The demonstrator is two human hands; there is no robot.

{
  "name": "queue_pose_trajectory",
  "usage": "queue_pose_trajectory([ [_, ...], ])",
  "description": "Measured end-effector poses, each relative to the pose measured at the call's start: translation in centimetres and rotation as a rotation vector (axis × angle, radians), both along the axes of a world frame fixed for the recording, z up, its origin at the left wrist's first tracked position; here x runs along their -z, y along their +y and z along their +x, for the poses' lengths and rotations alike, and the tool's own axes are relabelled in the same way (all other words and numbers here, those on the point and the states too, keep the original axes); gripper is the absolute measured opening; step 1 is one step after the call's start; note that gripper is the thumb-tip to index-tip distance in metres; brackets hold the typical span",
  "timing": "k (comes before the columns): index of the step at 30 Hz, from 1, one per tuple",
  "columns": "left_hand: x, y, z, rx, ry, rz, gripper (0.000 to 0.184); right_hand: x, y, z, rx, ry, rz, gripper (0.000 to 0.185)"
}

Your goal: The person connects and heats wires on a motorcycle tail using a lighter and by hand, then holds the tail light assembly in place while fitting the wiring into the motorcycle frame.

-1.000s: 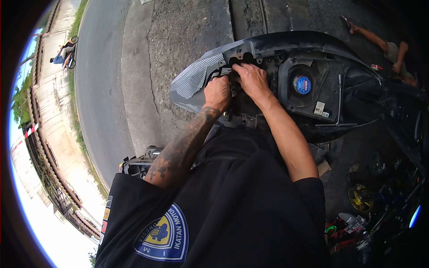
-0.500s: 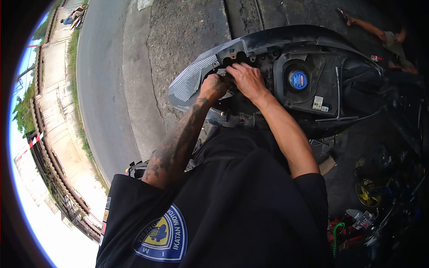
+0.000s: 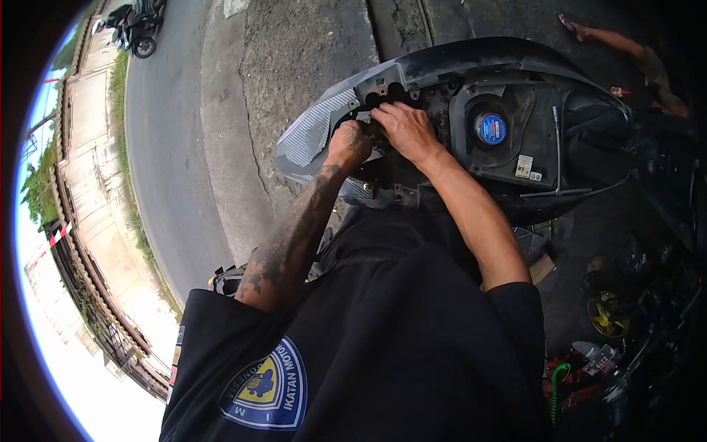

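A scooter's rear body with its seat area open lies in front of me, with a patterned grey tail panel point(image 3: 313, 136) at its left end. My left hand point(image 3: 350, 144), on the tattooed arm, is closed inside the tail cavity; what its fingers grip is hidden. Beside it my right hand point(image 3: 406, 131) reaches into the same cavity, fingers bent and close together over dark parts I cannot make out. Right of my hands is the fuel cap point(image 3: 491, 129) with a blue label. A T-shaped wrench point(image 3: 557, 151) rests on the body further right.
Another person's leg point(image 3: 611, 40) shows at the upper right. At the lower right are a yellow wheel point(image 3: 607, 317), a green coiled hose point(image 3: 554, 387) and a number plate point(image 3: 600, 359). A motorcycle point(image 3: 140, 29) is on the road at the upper left.
My hands and the scooter body have shifted slightly left and up in view. My left hand has drawn a little away from my right. A different motorcycle is on the road.
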State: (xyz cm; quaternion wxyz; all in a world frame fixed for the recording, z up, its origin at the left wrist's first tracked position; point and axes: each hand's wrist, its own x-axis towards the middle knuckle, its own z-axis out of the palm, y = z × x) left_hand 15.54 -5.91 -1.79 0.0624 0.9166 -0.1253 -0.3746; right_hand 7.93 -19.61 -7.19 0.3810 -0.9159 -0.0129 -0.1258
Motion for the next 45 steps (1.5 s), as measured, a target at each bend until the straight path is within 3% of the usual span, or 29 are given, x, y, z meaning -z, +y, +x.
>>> queue_pose_trajectory([
  [4,-0.4,0.3,-0.8,0.075,-0.075,-0.119,0.026,0.1,-0.1,0.1,-0.02,0.018,0.005,0.027],
  [7,-0.4,0.1,-1.7,0.053,-0.201,-0.08,0.023,0.4,-0.1,0.2,-0.029,0.006,0.016,0.027],
  [19,-0.8,-0.2,-3.0,0.046,-0.303,-0.12,0.023,-0.1,-0.2,0.5,-0.043,0.041,0.049,0.026],
  [26,-1.0,-0.3,-3.1,-0.004,-0.277,-0.13,0.022,-0.3,-0.2,0.9,-0.071,0.078,0.034,0.022],
  [35,-1.2,-0.4,-3.4,0.0,-0.327,-0.182,0.038,-0.3,-0.5,1.2,-0.054,0.025,0.092,0.017],
  [37,-0.8,-0.1,-3.4,0.039,-0.344,-0.187,0.042,-0.6,-1.0,1.4,-0.135,0.172,0.093,0.034],
  [44,-2.1,-0.7,-3.2,-0.024,-0.318,-0.286,0.037,-0.5,-1.1,1.4,-0.144,0.182,0.127,0.038],
  [45,-2.1,-0.7,-3.2,-0.03,-0.301,-0.275,0.037,-0.5,-1.0,1.3,-0.111,0.128,0.141,0.029],
])
